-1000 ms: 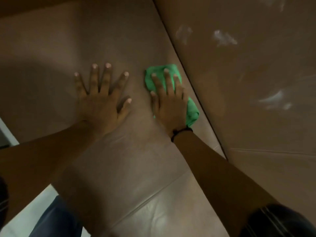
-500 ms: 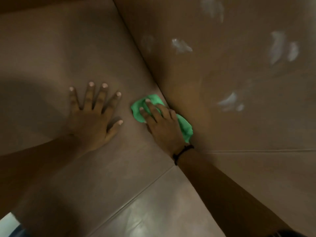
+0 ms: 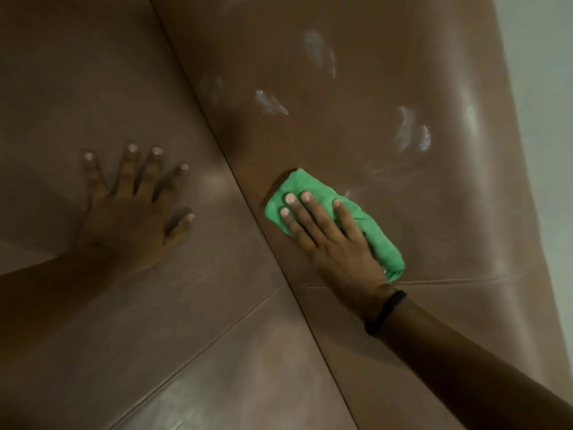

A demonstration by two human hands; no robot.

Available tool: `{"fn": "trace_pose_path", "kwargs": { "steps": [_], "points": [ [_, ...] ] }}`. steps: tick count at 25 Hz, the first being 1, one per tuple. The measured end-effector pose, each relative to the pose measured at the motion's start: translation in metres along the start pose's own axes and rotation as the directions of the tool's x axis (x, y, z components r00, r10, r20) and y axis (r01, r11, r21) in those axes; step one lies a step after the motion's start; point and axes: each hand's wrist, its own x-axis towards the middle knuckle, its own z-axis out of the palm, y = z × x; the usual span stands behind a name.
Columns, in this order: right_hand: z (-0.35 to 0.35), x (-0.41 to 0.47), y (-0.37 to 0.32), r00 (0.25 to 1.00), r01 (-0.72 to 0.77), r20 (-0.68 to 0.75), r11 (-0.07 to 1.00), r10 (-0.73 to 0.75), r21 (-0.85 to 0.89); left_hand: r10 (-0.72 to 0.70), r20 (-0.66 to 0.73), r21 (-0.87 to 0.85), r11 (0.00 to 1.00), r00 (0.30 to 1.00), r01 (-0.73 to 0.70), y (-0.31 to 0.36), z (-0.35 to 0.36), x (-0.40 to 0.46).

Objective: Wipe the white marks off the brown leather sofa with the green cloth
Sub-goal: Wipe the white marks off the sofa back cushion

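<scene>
The brown leather sofa fills the view: its seat cushion [image 3: 93,88] on the left, its backrest [image 3: 356,41] on the right. My right hand [image 3: 335,246] presses the folded green cloth [image 3: 369,231] flat against the backrest, just right of the crease. Several white marks show on the backrest above the cloth: one streak [image 3: 271,103], a pair [image 3: 412,131], a fainter smear [image 3: 319,54]. My left hand [image 3: 136,209] lies flat on the seat cushion with its fingers spread, holding nothing.
A seam [image 3: 217,333] crosses the seat cushion diagonally, and another seam [image 3: 449,279] runs across the backrest below the cloth. A pale wall [image 3: 545,88] shows past the backrest's right edge. A black band sits on my right wrist [image 3: 384,311].
My right hand has carried the cloth from the seat cushion across the crease onto the backrest. My left hand has stayed flat on the seat.
</scene>
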Motion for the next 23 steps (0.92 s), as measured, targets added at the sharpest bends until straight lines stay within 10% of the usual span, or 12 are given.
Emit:
{"fn": "trace_pose_path", "kwargs": {
  "steps": [9, 23],
  "points": [
    [-0.006, 0.007, 0.021, 0.973, 0.217, 0.098, 0.972, -0.208, -0.091, 0.008, -0.005, -0.007, 1.0, 1.0, -0.008, 0.001, -0.008, 0.0],
    [-0.022, 0.021, 0.047, 0.999, -0.04, 0.039, 0.984, 0.034, 0.174, 0.033, -0.027, -0.066, 0.997, 0.999, -0.035, 0.007, -0.02, 0.0]
  ]
}}
